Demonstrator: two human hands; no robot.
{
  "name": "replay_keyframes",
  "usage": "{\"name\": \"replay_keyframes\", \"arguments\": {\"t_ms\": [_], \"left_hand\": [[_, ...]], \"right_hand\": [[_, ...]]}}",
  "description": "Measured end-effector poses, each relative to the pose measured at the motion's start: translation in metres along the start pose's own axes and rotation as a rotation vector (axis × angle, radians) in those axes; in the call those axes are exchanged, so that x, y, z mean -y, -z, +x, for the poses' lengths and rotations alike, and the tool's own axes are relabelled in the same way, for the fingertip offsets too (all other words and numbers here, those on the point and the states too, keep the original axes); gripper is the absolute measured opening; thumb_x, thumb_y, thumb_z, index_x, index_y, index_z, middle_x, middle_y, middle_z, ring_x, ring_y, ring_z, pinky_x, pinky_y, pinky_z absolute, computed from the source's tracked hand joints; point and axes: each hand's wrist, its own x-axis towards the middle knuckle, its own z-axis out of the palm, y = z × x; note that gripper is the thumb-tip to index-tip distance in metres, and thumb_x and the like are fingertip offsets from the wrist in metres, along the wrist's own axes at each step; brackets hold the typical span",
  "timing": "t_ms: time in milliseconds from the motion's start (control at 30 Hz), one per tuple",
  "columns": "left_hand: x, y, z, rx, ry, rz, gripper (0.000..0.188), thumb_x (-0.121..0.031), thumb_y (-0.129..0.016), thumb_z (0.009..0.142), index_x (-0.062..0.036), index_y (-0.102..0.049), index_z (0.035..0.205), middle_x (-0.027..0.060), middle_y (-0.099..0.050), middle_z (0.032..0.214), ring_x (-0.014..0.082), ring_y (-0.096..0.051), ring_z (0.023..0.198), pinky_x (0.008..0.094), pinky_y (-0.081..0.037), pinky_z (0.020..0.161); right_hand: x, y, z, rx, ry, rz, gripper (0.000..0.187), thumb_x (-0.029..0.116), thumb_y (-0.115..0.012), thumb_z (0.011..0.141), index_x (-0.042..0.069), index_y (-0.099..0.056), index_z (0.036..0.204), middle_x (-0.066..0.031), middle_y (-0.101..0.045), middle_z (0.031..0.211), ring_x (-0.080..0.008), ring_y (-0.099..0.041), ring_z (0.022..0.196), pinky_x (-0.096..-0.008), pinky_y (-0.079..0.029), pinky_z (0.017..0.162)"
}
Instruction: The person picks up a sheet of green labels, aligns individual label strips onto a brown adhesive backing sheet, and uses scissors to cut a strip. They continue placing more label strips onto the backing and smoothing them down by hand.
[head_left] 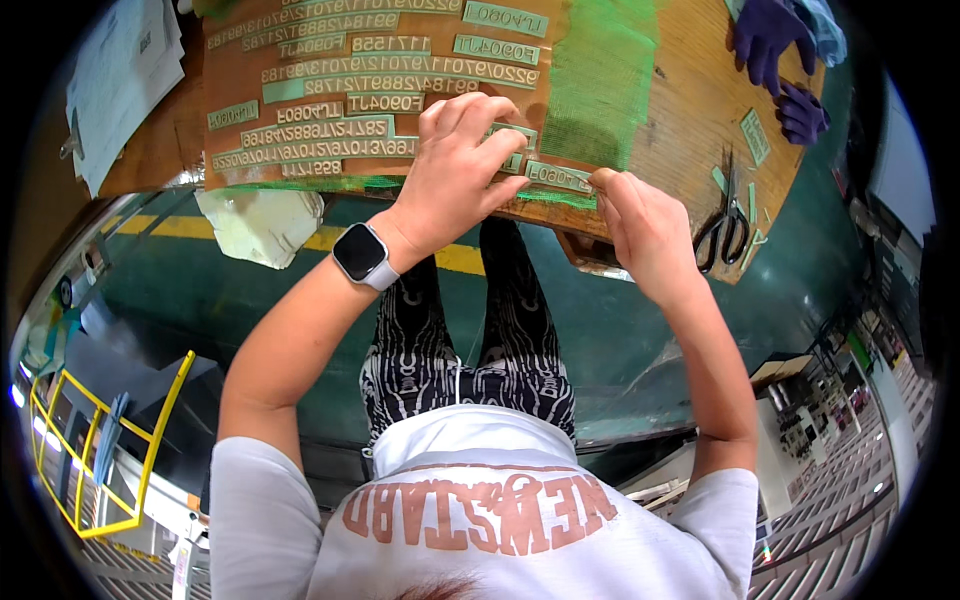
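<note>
My right hand (645, 222) pinches the right end of a small pale-green strip with raised characters (558, 177) at the near edge of a brown sheet (235, 150). The fingers of my left hand (455, 170) are bent over the same sheet, thumb and forefinger closed in at the strip's left end; part of the contact is hidden. Just above, another short green strip (520, 137) lies partly under the left fingers. Rows of similar raised-character strips (390, 72) cover the brown sheet. A pale smartwatch (360, 252) is on my left wrist.
Green mesh (600, 80) lies right of the rows on the wooden table (690, 120). Black-handled scissors (730, 225) and green offcuts (755, 137) are at the right. Purple gloves (770, 45) lie at the far right, papers (125, 85) at the far left. A yellow rail (150, 450) stands lower left.
</note>
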Motion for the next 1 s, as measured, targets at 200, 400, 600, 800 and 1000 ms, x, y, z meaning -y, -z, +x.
{"name": "replay_keyframes", "arguments": {"t_ms": [200,400,600,800,1000], "left_hand": [[-0.008,-0.017,-0.004,-0.130,0.086,0.033,0.032,-0.021,-0.078,0.071,-0.0134,-0.064,0.098,0.0026,-0.052,0.115,0.0240,-0.045,0.118,0.0456,-0.028,0.101],[-0.008,-0.023,-0.002,-0.128,0.110,0.051,0.032,-0.019,-0.078,0.072,-0.0137,-0.063,0.099,0.0017,-0.052,0.117,0.0253,-0.044,0.118,0.0449,-0.027,0.101],[-0.009,-0.023,-0.001,-0.114,0.122,0.058,0.032,-0.018,-0.077,0.071,-0.0136,-0.062,0.099,0.0020,-0.052,0.116,0.0251,-0.043,0.119,0.0454,-0.026,0.101],[-0.013,-0.022,0.003,-0.081,0.149,0.089,0.037,-0.018,-0.077,0.070,-0.0143,-0.060,0.102,0.0023,-0.050,0.116,0.0255,-0.043,0.119,0.0460,-0.026,0.102],[-0.014,-0.022,0.004,-0.067,0.164,0.120,0.039,-0.017,-0.078,0.069,-0.0148,-0.059,0.103,0.0021,-0.048,0.116,0.0255,-0.042,0.119,0.0452,-0.027,0.103]], "right_hand": [[-0.019,-0.007,0.015,0.062,0.170,-0.064,0.028,0.003,-0.060,0.078,0.007,-0.057,0.106,-0.0062,-0.056,0.077,-0.0259,-0.063,0.074,-0.0366,-0.050,0.060],[-0.028,-0.012,0.018,0.119,0.189,-0.070,0.033,0.002,-0.061,0.075,0.008,-0.056,0.108,-0.0067,-0.055,0.079,-0.0260,-0.062,0.074,-0.0375,-0.051,0.060],[-0.028,-0.011,0.019,0.137,0.215,-0.115,0.038,0.003,-0.062,0.073,0.008,-0.056,0.110,-0.0058,-0.053,0.079,-0.0250,-0.062,0.073,-0.0368,-0.051,0.059],[-0.028,-0.010,0.015,0.167,0.277,-0.237,0.045,0.008,-0.062,0.074,0.010,-0.056,0.118,-0.0043,-0.051,0.078,-0.0217,-0.060,0.067,-0.0337,-0.048,0.053],[-0.028,-0.007,0.015,0.200,0.293,-0.301,0.044,0.010,-0.060,0.078,0.010,-0.055,0.122,-0.0039,-0.051,0.076,-0.0208,-0.060,0.062,-0.0334,-0.047,0.051]]}}
